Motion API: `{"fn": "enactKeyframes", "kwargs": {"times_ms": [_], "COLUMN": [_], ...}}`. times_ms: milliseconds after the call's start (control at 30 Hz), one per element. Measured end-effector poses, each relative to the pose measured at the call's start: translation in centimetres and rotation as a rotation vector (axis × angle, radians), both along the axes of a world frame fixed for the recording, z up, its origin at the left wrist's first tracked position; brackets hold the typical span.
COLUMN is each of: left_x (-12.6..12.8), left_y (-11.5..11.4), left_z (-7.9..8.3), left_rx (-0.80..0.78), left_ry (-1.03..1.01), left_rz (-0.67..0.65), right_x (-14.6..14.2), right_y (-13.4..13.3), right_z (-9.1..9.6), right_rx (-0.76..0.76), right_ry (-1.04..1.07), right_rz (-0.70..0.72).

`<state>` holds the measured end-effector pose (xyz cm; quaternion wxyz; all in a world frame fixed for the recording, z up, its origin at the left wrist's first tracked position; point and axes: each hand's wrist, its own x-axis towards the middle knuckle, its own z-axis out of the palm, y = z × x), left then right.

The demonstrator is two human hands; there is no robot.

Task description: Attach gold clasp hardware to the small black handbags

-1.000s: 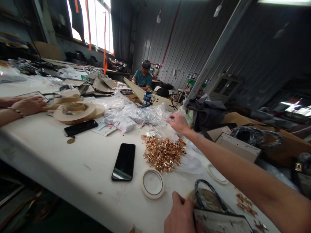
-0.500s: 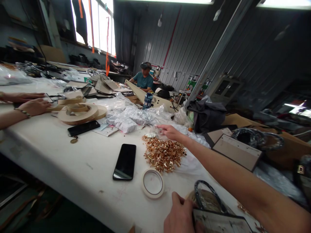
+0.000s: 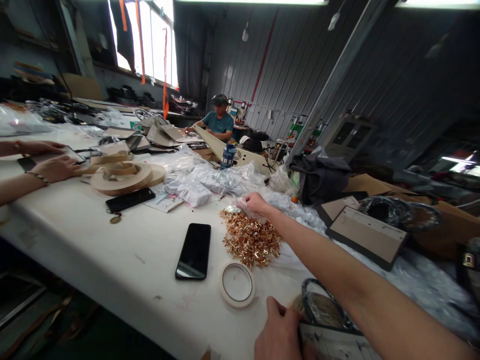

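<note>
At the bottom, my left hand (image 3: 278, 330) is closed around the edge of a flat panel (image 3: 337, 345) with a dark border; a plastic-wrapped loop handle (image 3: 308, 300) rises by its far edge. My right hand (image 3: 255, 204) reaches out past a pile of gold metal studs (image 3: 253, 240). Its fingers are curled together, pinching a small clear plastic bag (image 3: 240, 204) at the far side of the pile. Whatever the bag holds is too small to tell. A roll of masking tape (image 3: 224, 287) lies near my left hand.
A black phone (image 3: 193, 251) lies left of the studs, another phone (image 3: 130, 200) beyond it beside rolls of tan strip (image 3: 112, 182). A co-worker's hands (image 3: 56, 167) are at far left. A blue can (image 3: 227, 156) stands behind plastic bags (image 3: 191, 187). Another person (image 3: 219, 122) sits at the back.
My right hand has closed its fingers on the clear plastic and shifted slightly left. My left hand stays on the panel. The co-worker's hands at the left have shifted a little.
</note>
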<state>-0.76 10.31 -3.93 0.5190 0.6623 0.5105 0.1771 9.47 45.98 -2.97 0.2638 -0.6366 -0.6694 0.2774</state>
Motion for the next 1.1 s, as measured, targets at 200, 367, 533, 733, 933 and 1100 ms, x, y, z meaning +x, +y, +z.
{"fn": "enactKeyframes", "kwargs": {"times_ms": [200, 367, 533, 733, 933, 1100], "left_x": [-0.1, -0.3, -0.5, -0.5, -0.3, -0.3], "left_y": [-0.2, -0.4, -0.7, -0.9, -0.8, -0.8], "left_z": [-0.3, -0.3, 0.6, 0.8, -0.1, 0.4], "left_rx": [0.027, 0.065, 0.087, 0.125, 0.171, 0.224], "left_ry": [-0.018, -0.017, -0.037, -0.032, -0.046, -0.054], "left_rz": [0.012, 0.028, 0.041, 0.044, 0.057, 0.064], "right_x": [1.1, 2.5, 3.9, 4.8, 5.4, 8.3], "right_y": [0.2, -0.3, -1.1, -2.5, -4.4, -10.9], "right_z": [0.4, 0.5, 0.6, 1.4, 4.5, 8.8], "right_rx": [0.015, 0.112, 0.197, 0.239, 0.357, 0.417], "right_ry": [0.032, -0.033, -0.099, -0.104, -0.096, -0.087], "right_rz": [-0.117, -0.169, -0.132, -0.133, -0.150, -0.126]}}
